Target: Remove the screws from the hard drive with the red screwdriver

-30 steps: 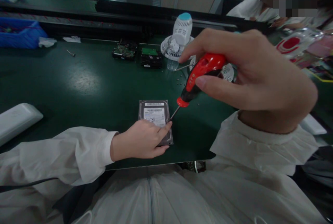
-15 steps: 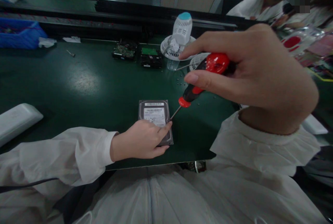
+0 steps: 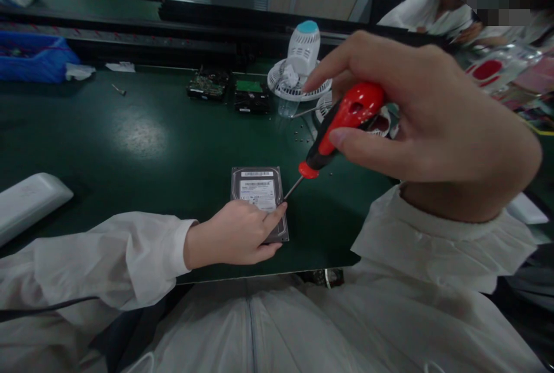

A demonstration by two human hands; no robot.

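A hard drive point(image 3: 258, 188) lies label side up on the green table near its front edge. My left hand point(image 3: 240, 231) grips its lower part, with the index finger across the top and the thumb along the near edge. My right hand point(image 3: 415, 107) holds a red and black screwdriver point(image 3: 333, 130) by the handle, thumb on one side and fingers on the other. The screwdriver is tilted, and its shaft runs down to the drive's right edge beside my left fingertip. Whether the tip sits in a screw is too small to tell.
Two more drives, one with a bare circuit board point(image 3: 208, 83) and one partly green point(image 3: 251, 96), lie at the back. Near them stand a white fan point(image 3: 303, 52) and several loose screws point(image 3: 302, 133). A blue bin point(image 3: 38, 61) is far left, a white case point(image 3: 32, 202) nearer. People sit back right.
My right thumb and fingers have loosened and shifted to the right on the screwdriver handle, which has turned a little. The hard drive and my left hand have stayed in place.
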